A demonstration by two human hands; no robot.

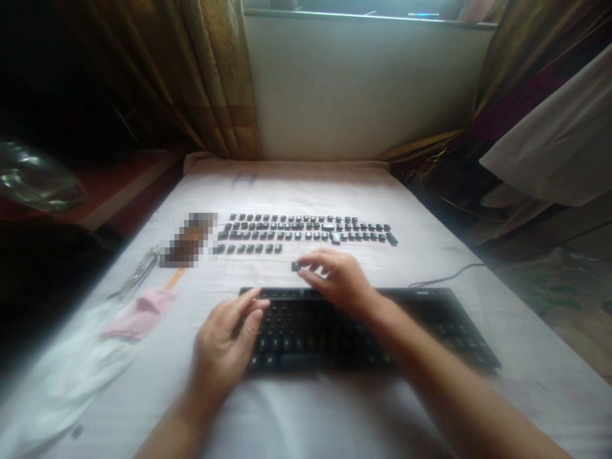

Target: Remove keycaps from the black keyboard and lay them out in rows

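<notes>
A black keyboard lies across the white bedsheet, with part of its key area dark and hard to make out. My left hand rests at the keyboard's left edge, its thumb and fingers apart, with nothing seen in them. Just beyond the far edge of the keyboard, my right hand pinches a small black keycap between thumb and fingertips, at or just above the sheet. Farther off, several rows of loose keycaps are set out on the sheet; a lighter one is among them.
To the left lie a pink cloth, a white cloth, a slim metallic item and a blurred-out brown item. A cable runs off right. Curtains and a wall stand behind.
</notes>
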